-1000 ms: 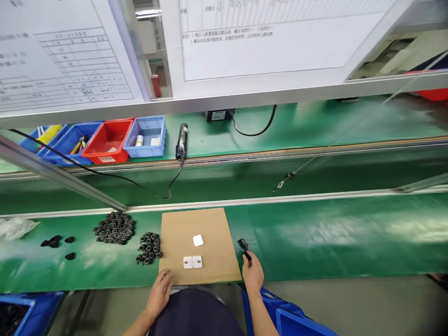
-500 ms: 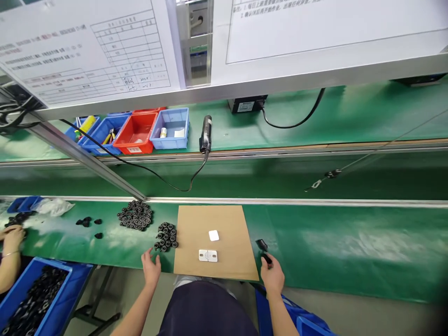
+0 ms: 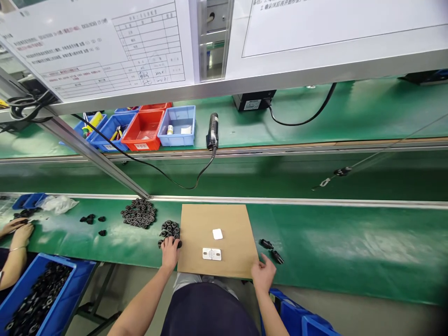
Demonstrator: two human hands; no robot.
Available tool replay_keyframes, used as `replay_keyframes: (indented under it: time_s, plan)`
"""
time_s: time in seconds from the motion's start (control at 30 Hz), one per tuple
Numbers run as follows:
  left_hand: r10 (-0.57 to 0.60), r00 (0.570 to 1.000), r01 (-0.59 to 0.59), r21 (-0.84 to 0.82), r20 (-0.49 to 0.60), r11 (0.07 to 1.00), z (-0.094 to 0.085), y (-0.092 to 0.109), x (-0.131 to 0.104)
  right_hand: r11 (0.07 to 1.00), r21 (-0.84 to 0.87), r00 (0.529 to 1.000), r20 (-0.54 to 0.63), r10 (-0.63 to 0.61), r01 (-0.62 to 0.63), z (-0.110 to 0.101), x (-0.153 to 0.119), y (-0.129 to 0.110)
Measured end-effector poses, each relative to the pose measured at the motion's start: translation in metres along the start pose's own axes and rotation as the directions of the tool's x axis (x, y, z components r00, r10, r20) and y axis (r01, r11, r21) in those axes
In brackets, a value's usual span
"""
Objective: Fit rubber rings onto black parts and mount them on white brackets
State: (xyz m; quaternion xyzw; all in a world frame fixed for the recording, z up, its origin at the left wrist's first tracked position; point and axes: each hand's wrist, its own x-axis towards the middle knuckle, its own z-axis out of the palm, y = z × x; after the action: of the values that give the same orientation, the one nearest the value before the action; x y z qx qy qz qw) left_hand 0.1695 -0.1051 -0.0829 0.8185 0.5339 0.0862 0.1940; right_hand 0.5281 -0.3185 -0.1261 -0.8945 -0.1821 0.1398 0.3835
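Observation:
My left hand [image 3: 170,253] is at the near edge of a small cluster of black round parts [image 3: 170,227], its fingers closed on one of them. Over the right edge of the brown board [image 3: 231,219] is my right hand [image 3: 263,274], its fingers curled; whether anything is in them is hidden. Two black cylindrical parts [image 3: 277,256] lie on the green table just beyond it. On the board rest a white rectangular plate [image 3: 212,254] with two slots and a small white square [image 3: 217,234].
A larger pile of black parts [image 3: 139,213] lies to the left. Blue and red bins [image 3: 146,129] and a black electric screwdriver [image 3: 213,132] sit on the shelf. At far left, another person's hands [image 3: 21,234] work beside a blue crate [image 3: 38,298] of black parts.
My left hand has reached forward onto the small cluster. My right hand has let go of a black part, now lying on the table, and moved left to the board. The view has shifted slightly.

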Motion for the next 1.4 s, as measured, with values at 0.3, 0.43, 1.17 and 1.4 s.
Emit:
replay_keyframes:
  time_s: [0.3, 0.43, 1.17, 1.4]
  plan:
    - [0.095, 0.972, -0.029, -0.292, 0.215, 0.956, -0.010, 0.057, -0.002, 0.869, 0.457, 0.609, 0.640, -0.469, 0.189, 0.064, -0.095, -0.111]
    - [0.129, 0.948, -0.005, -0.393, 0.290, 0.919, -0.005, 0.081, -0.005, 0.849, 0.525, 0.609, 0.656, -0.446, 0.056, 0.068, -0.101, -0.126]
    - [0.262, 0.848, -0.157, -0.253, 0.462, 0.955, 0.077, 0.090, 0.004, 0.800, 0.505, 0.777, 0.625, -0.079, -0.325, 0.045, -0.046, -0.054]
    - [0.311, 0.731, -0.223, -0.219, 0.608, 0.950, 0.069, 0.085, 0.037, 0.943, 0.329, 0.741, 0.623, -0.251, 0.043, 0.057, -0.022, -0.062]
